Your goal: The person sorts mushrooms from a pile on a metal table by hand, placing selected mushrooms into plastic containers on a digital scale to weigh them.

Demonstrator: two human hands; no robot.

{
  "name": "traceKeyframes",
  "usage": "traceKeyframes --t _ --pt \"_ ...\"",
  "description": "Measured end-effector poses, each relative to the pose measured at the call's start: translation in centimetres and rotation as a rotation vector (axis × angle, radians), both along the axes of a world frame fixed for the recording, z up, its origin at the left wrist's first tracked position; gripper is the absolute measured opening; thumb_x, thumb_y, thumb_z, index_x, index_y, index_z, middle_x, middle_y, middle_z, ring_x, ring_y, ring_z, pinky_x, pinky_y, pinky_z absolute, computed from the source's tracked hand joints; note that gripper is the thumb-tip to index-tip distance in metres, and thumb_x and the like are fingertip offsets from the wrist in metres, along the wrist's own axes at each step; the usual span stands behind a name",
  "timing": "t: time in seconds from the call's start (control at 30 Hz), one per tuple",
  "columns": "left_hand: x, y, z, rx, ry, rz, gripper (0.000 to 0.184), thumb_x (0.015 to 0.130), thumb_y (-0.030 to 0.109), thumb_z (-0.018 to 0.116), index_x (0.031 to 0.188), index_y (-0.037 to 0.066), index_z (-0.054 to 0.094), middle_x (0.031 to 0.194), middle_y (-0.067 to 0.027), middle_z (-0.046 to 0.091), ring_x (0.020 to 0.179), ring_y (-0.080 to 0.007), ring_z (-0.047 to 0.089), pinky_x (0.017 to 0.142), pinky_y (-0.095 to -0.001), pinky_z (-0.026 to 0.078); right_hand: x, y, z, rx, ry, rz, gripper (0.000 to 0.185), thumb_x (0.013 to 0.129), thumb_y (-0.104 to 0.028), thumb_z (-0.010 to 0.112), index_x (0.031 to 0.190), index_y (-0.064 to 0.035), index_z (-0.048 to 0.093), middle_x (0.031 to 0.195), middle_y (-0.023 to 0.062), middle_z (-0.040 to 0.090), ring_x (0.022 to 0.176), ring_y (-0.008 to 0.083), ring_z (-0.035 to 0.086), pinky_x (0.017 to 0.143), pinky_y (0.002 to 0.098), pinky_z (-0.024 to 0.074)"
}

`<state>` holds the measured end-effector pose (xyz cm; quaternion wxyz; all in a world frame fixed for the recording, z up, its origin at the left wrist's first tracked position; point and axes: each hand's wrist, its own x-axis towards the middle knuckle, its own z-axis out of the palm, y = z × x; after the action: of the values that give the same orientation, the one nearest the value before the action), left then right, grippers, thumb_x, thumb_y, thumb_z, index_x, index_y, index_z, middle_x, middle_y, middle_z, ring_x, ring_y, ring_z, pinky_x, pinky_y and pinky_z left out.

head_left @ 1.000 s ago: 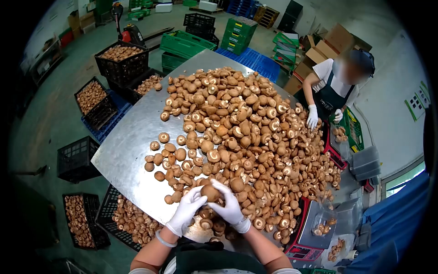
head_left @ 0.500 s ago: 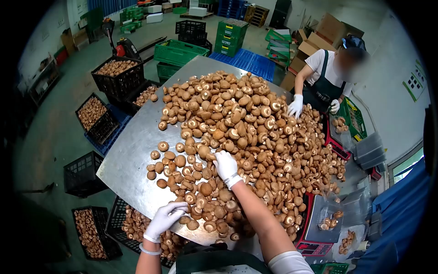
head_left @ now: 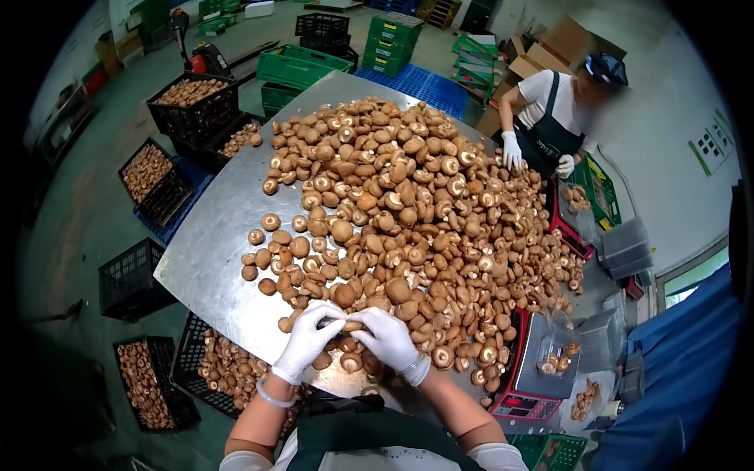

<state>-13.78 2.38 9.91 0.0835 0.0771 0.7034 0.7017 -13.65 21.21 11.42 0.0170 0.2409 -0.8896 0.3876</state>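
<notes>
Both of my hands meet over the near edge of a large heap of brown shiitake mushrooms point(head_left: 408, 180) on a metal table point(head_left: 208, 235). My right hand point(head_left: 389, 339), in a white glove, has its fingers closed on one shiitake mushroom point(head_left: 355, 326). From the other side, the gloved fingers of my left hand point(head_left: 312, 339) are pinched at the same mushroom, which they partly hide. Loose mushrooms lie just beyond and beneath both hands.
At the right stands a red scale point(head_left: 518, 392) with a clear tray of mushrooms point(head_left: 556, 357). Stacked clear trays point(head_left: 624, 251) are further back. A co-worker point(head_left: 550, 125) in white gloves stands across the heap. Black crates of mushrooms point(head_left: 145, 385) line the floor at left.
My right hand has come back from the heap toward me, and my left hand has moved right to meet it at a mushroom. The co-worker's hand has lifted slightly off the heap.
</notes>
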Motion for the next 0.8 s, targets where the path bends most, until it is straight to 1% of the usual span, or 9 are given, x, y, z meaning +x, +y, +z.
traceKeyframes --t 0.1,0.2,0.27,0.33,0.4,0.53,0.67,0.73,0.8 --pt "1.7 -1.5 -0.3 -0.158 0.132 0.030 0.007 0.082 0.007 0.065 0.081 0.000 0.062 0.081 -0.0050 0.060 0.082 -0.0149 0.055 0.073 -0.0263 0.044 2.5 -0.9 -1.4 -0.139 -0.100 0.012 0.026 0.081 -0.020 0.067 0.103 -0.0071 0.062 0.088 0.0098 0.061 0.080 0.0263 0.061 0.071 0.0348 0.0495" --pt "4.7 -5.2 0.7 -0.218 -0.157 -0.163 0.009 0.084 0.008 0.065 0.081 0.000 0.062 0.076 -0.0040 0.060 0.073 -0.0104 0.054 0.068 -0.0255 0.045 5.6 -2.3 -3.6 -0.298 -0.256 0.149 0.030 0.080 -0.017 0.070 0.107 -0.0056 0.064 0.091 0.0125 0.065 0.074 0.0211 0.064 0.070 0.0283 0.0507" --pt "6.6 -8.5 -0.7 -0.273 -0.172 -0.370 0.012 0.083 0.010 0.068 0.082 -0.001 0.063 0.078 -0.0046 0.063 0.071 -0.0091 0.055 0.066 -0.0253 0.046 5.7 -1.6 -3.0 -0.139 -0.416 0.240 0.034 0.080 -0.019 0.069 0.111 -0.0065 0.063 0.099 0.0116 0.066 0.088 0.0209 0.065 0.075 0.0290 0.0513" --pt "8.3 -9.6 0.0 -0.504 -0.171 -0.284 0.014 0.081 0.011 0.069 0.080 -0.002 0.063 0.072 -0.0074 0.061 0.064 -0.0134 0.055 0.061 -0.0279 0.046 3.2 0.5 -4.0 -0.006 0.131 0.113 0.035 0.080 -0.018 0.067 0.113 -0.0067 0.063 0.106 0.0123 0.064 0.099 0.0220 0.063 0.084 0.0336 0.0497" --pt "9.3 -9.7 0.0 -0.591 -0.199 -0.228 0.015 0.080 0.011 0.070 0.080 -0.002 0.063 0.071 -0.0091 0.061 0.062 -0.0159 0.055 0.060 -0.0289 0.046 -0.8 3.0 -3.8 0.102 0.219 -0.202 0.041 0.079 -0.016 0.067 0.118 -0.0086 0.060 0.117 0.0121 0.059 0.108 0.0251 0.057 0.091 0.0381 0.0460" --pt "9.5 -7.9 -1.1 -0.550 -0.081 -0.040 0.017 0.078 0.014 0.071 0.080 -0.001 0.064 0.071 -0.0117 0.062 0.061 -0.0207 0.058 0.061 -0.0308 0.047 -4.6 6.4 -5.9 0.513 0.088 -0.247 0.056 0.075 -0.015 0.070 0.128 -0.0133 0.051 0.124 0.0111 0.052 0.110 0.0314 0.051 0.090 0.0388 0.0457" --pt "8.7 -5.4 -0.8 -0.586 -0.012 0.077 0.014 0.078 0.014 0.071 0.085 0.002 0.067 0.073 -0.0105 0.063 0.064 -0.0201 0.061 0.061 -0.0301 0.048 -4.0 8.6 -4.0 -0.178 -0.149 -0.312 0.057 0.079 -0.019 0.072 0.130 -0.0107 0.049 0.117 0.0103 0.056 0.108 0.0255 0.056 0.088 0.0347 0.0489" --pt "7.6 -3.9 -1.5 -0.581 0.167 0.165 0.019 0.076 0.013 0.072 0.092 0.004 0.068 0.076 -0.0097 0.062 0.066 -0.0201 0.061 0.062 -0.0292 0.049 -1.3 9.3 -0.8 -1.176 -0.613 -0.326 0.034 0.087 -0.020 0.065 0.117 -0.0081 0.054 0.105 0.0049 0.060 0.097 0.0149 0.061 0.081 0.0245 0.0514" --pt "6.3 -2.1 -1.1 -0.591 0.106 0.158 0.029 0.076 0.013 0.072 0.103 0.005 0.065 0.087 -0.0117 0.064 0.077 -0.0243 0.063 0.069 -0.0312 0.050 -1.4 10.1 -2.0 -1.162 -0.679 -0.281 0.023 0.089 -0.022 0.061 0.107 -0.0088 0.058 0.100 0.0037 0.062 0.090 0.0122 0.061 0.077 0.0218 0.0503"
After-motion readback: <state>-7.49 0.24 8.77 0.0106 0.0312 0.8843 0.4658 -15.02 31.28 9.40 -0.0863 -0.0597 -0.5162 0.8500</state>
